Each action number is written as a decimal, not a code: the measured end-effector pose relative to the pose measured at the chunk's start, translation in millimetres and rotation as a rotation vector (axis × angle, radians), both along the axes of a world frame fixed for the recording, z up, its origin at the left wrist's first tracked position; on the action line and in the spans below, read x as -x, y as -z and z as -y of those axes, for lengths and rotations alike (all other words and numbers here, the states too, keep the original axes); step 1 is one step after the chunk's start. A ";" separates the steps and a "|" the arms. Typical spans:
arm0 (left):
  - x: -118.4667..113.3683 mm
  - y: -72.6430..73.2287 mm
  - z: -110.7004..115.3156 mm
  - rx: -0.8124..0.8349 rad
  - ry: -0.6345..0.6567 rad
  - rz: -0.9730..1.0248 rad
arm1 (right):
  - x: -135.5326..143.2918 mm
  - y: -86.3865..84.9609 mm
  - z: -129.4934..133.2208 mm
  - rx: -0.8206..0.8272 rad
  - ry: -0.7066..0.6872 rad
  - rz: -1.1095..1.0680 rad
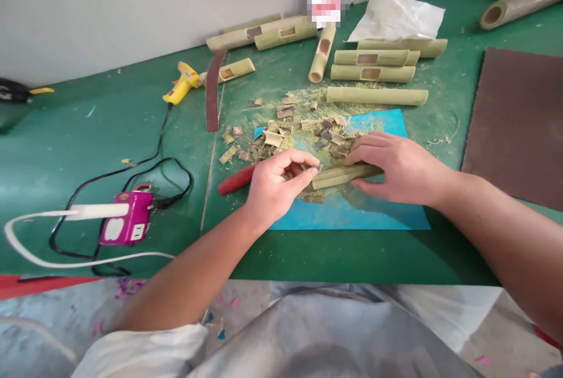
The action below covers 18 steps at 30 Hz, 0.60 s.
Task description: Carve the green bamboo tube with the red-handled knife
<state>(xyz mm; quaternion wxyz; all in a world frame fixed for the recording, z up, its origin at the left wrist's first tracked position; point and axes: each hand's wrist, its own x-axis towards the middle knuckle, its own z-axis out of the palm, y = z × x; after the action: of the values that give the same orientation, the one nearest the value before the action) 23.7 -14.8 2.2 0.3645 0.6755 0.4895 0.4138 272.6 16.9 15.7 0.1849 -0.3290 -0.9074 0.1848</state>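
Observation:
My right hand is wrapped over a bamboo piece, which lies slanted above a blue sheet. At the bamboo's left end, the thumb and fingers of my left hand pinch a small brown chip. A red handle shows just left of my left hand, and its other end is hidden. Bamboo chips and yellowish shavings lie heaped beyond both hands.
Several cut bamboo tubes lie toward the wall. A brown sandpaper sheet is at the right, a sandpaper strip at centre left. A yellow glue gun and purple power adapter trail cables on the left.

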 end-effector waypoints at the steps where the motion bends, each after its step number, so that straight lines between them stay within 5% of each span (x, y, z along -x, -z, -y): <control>1: 1.0 -0.1 0.2 -0.091 -0.001 -0.040 | 1.2 0.5 2.1 -0.022 0.036 0.003; 6: 7.0 -0.2 -2.3 -0.441 0.010 -0.303 | 8.1 4.4 15.6 -0.131 0.300 0.032; 11: 7.9 5.3 -7.5 -0.443 -0.003 -0.392 | 16.8 3.3 30.7 -0.175 0.456 0.147; 18: 4.3 10.5 -13.6 -0.425 -0.020 -0.393 | 26.0 0.9 39.9 -0.223 0.415 0.230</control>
<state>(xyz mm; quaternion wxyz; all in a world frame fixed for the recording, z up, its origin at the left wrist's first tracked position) 19.4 -1.1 -8.3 0.1086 0.7991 0.4598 0.3718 246.7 -23.1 14.9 0.1496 -0.5047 -0.8503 0.0029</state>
